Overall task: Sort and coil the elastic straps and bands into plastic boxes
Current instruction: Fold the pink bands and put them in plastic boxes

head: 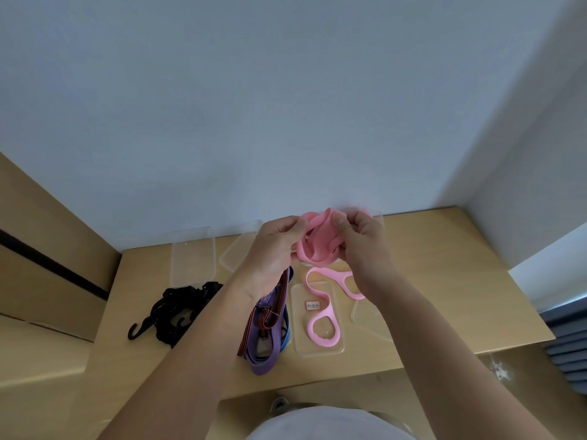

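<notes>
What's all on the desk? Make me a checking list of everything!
Surface: wooden desk, set against a wall.
Job's things: pink band being coiled in both hands, its tail trailing onto a clear box; purple striped straps heaped in the middle; black hooked straps to the left; more clear boxes near the wall.
Clutter: small label in the box.
Grippers: left hand and right hand both pinch the band.
Cables: nothing seen.
Surroundings: pale wall.

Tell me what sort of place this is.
Probably a home or office corner, not a workshop: a small wooden desk pushed against a plain white wall, with wooden furniture beside it on the left.
</notes>
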The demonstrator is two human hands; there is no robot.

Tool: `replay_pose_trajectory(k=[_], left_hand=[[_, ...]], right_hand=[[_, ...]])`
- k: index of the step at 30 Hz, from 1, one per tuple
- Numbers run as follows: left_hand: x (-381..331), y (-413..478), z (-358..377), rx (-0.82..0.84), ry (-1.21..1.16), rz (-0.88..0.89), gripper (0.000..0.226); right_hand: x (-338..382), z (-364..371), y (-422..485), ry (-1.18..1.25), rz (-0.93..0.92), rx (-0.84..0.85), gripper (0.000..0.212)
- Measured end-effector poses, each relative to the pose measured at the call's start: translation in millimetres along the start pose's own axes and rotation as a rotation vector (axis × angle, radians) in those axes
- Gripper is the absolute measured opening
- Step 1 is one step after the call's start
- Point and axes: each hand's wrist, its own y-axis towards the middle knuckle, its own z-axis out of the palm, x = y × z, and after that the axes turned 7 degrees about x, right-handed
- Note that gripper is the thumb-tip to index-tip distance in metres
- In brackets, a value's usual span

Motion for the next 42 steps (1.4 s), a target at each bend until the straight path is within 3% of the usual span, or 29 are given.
replay_pose_trajectory(k=[10, 16, 19, 25, 30, 36, 42], left_hand=[[-6, -1, -19, 0.024, -0.119, -0.098, 0.031], [-7, 1, -31, -0.015, -0.103, -0.119, 0.042], [-9, 2, -37, -0.018, -0.108, -0.132, 0.042], [-8, 2, -59, -0.051, 0.047, -0.139, 0.038], [0, -1, -83, 0.003, 0.122, -0.197, 0.043], [17, -5, -116, 0.139, -0.114, -0.309, 0.028], [35, 7, -107, 0.108, -0.119, -0.455, 0.040]], right_hand=[[-5, 9, 0, 0.317, 0.135, 0.058, 0.046], [-18, 14, 11, 0.416, 0.189, 0.125, 0.026], [-21, 18, 14, 0.455, 0.202, 0.164, 0.027], [-25, 29, 11, 0.298, 0.161, 0.153, 0.021], [-39, 46, 3, 0.179, 0.146, 0.276, 0.027], [-64, 50, 4, 0.360, 0.274, 0.129, 0.019], [-82, 40, 5, 0.383, 0.347, 0.098, 0.018]])
